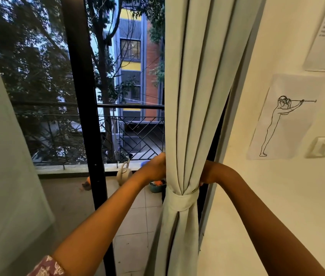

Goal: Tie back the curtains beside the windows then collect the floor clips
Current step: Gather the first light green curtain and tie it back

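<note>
A pale grey-green curtain (193,96) hangs gathered right of the glass door. A matching fabric tie-back band (181,201) is wrapped around it low down, pinching the folds. My left hand (156,166) grips the curtain's left edge just above the band. My right hand (207,174) reaches behind the curtain's right side at the same height; its fingers are mostly hidden by the fabric. No floor clips are visible.
A black door frame (86,116) stands left of the curtain, with a second pale curtain (2,156) at far left. A watering can (123,173) and a small tub (156,186) sit on the balcony tiles. The white wall on the right carries paper sheets (283,118) and a switch (321,147).
</note>
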